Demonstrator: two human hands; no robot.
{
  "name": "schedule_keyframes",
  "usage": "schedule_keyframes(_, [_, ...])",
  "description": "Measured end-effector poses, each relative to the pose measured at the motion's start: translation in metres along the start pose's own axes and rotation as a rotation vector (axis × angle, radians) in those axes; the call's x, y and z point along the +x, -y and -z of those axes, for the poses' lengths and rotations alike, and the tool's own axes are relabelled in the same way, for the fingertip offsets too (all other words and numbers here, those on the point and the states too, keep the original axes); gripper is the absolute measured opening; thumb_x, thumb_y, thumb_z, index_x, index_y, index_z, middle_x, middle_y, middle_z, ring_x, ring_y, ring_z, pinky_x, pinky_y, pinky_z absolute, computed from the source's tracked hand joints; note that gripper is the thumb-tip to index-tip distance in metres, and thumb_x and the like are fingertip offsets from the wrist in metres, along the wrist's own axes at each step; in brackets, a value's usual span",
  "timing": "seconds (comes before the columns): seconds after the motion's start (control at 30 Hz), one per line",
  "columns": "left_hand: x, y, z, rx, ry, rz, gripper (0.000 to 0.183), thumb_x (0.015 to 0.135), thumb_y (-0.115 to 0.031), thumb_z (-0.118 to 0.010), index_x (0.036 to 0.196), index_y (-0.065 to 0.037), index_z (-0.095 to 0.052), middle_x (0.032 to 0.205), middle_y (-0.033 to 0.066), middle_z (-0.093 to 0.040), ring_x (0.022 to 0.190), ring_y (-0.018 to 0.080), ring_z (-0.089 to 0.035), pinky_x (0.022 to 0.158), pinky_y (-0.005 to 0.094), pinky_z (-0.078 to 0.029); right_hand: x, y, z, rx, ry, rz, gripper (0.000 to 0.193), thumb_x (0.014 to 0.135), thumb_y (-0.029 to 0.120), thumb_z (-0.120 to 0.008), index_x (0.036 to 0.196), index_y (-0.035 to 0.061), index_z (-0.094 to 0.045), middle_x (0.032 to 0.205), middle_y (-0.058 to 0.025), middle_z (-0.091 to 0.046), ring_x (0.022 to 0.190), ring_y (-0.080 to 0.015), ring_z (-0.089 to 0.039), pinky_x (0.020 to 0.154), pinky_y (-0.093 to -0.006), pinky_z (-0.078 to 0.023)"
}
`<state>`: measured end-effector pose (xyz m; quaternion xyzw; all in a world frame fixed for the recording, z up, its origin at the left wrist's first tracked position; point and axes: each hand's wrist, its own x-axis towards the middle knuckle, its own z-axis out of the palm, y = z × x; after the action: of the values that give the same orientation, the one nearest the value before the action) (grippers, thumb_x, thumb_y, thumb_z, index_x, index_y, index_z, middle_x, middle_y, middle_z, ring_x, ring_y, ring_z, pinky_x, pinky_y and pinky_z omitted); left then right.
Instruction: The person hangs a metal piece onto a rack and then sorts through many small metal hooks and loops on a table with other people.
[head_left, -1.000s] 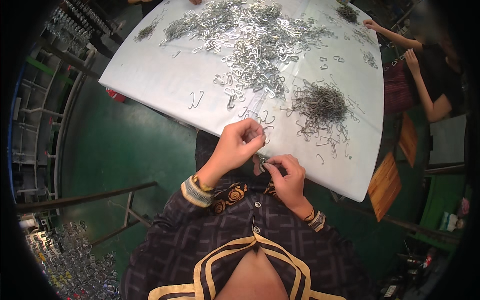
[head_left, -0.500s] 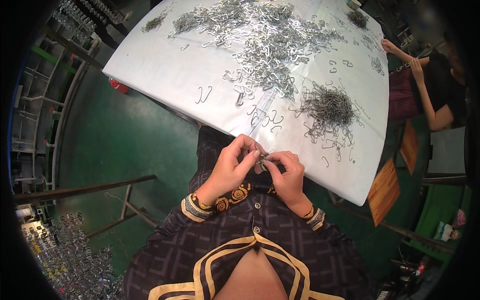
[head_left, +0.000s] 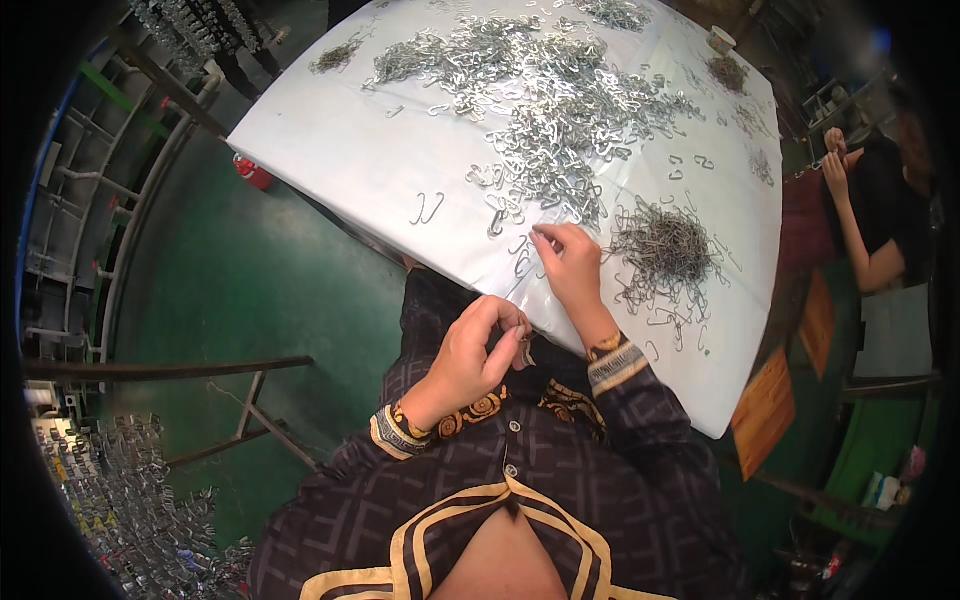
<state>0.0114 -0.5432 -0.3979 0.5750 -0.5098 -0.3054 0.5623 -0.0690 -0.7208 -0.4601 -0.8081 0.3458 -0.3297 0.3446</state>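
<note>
My left hand [head_left: 468, 350] is closed in front of my body, just off the table's near edge. Its thumb and fingers pinch a small shiny metal hook [head_left: 526, 354], mostly covered by the fingers. Over the near part of the table reaches my right hand [head_left: 572, 268], its thumb and forefinger brought together close to a few loose thin wire hooks [head_left: 521, 262]. Whether anything sits between those fingertips is too small to make out. Beyond the fingertips lies a big heap of shiny metal hooks [head_left: 550, 140]. Right of my right hand is a darker tangle of thin wire hooks [head_left: 662, 245].
A white-covered table [head_left: 330, 150] spreads ahead. Smaller heaps [head_left: 335, 57] and a cup [head_left: 720, 40] stand farther off. Another person [head_left: 880, 210] works at the right, near wooden stools [head_left: 765, 410]. A red container [head_left: 252, 172] is by the left edge; metal parts [head_left: 130, 490] hang lower left.
My right hand has left my left hand and moved forward over the table to the loose wire hooks. My left hand stays near my body, still pinching metal.
</note>
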Motion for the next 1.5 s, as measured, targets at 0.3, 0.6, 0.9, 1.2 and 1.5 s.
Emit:
schedule_keyframes(0.3, [-0.009, 0.009, 0.002, 0.102, -0.023, 0.007, 0.005, 0.090, 0.001, -0.055, 0.094, 0.000, -0.052, 0.089, 0.0099, -0.065, 0.081, 0.0150, -0.061, 0.075, 0.0282, -0.049, 0.047, -0.016, -0.043, -0.413, 0.042, 0.194, 0.014, 0.077, 0.015, -0.074, 0.086, 0.0030, -0.073, 0.080, -0.0123, -0.061, 0.085, -0.0312, -0.059, 0.079, -0.0416, -0.047])
schedule_keyframes(0.6, [-0.003, 0.019, 0.001, 0.098, -0.036, 0.034, 0.005, 0.090, 0.001, -0.057, 0.092, 0.000, -0.053, 0.089, 0.0088, -0.066, 0.076, 0.0136, -0.061, 0.070, 0.0270, -0.048, 0.020, 0.016, 0.005, 0.143, 0.023, -0.166, 0.011, 0.082, 0.011, -0.070, 0.086, 0.0006, -0.071, 0.069, -0.0084, -0.069, 0.060, -0.0140, -0.063, 0.057, -0.0271, -0.048])
schedule_keyframes(0.9, [0.005, 0.019, -0.004, 0.259, -0.059, -0.006, 0.008, 0.086, 0.000, -0.062, 0.092, -0.001, -0.057, 0.084, 0.0084, -0.064, 0.073, 0.0170, -0.061, 0.066, 0.0290, -0.048, -0.056, 0.069, 0.048, 0.358, 0.105, -0.213, 0.012, 0.082, 0.007, -0.069, 0.088, -0.0029, -0.070, 0.074, -0.0101, -0.069, 0.063, -0.0130, -0.062, 0.059, -0.0265, -0.048])
schedule_keyframes(1.2, [0.005, 0.018, 0.000, 0.314, 0.078, -0.005, 0.011, 0.083, -0.001, -0.066, 0.091, 0.000, -0.058, 0.083, 0.0112, -0.062, 0.075, 0.0247, -0.062, 0.066, 0.0331, -0.049, -0.078, 0.071, 0.049, 0.168, 0.043, -0.023, 0.009, 0.078, -0.001, -0.069, 0.086, 0.0000, -0.068, 0.078, -0.0127, -0.067, 0.070, -0.0288, -0.062, 0.064, -0.0359, -0.049])
schedule_keyframes(1.5, [0.052, 0.054, -0.001, 0.494, 0.091, -0.205, 0.015, 0.079, 0.001, -0.067, 0.094, -0.002, -0.067, 0.089, 0.0127, -0.065, 0.087, 0.0313, -0.062, 0.075, 0.0378, -0.051, -0.105, 0.066, 0.056, 0.161, 0.027, 0.014, 0.010, 0.077, -0.002, -0.071, 0.086, 0.0013, -0.068, 0.079, -0.0104, -0.067, 0.070, -0.0267, -0.061, 0.064, -0.0343, -0.048])
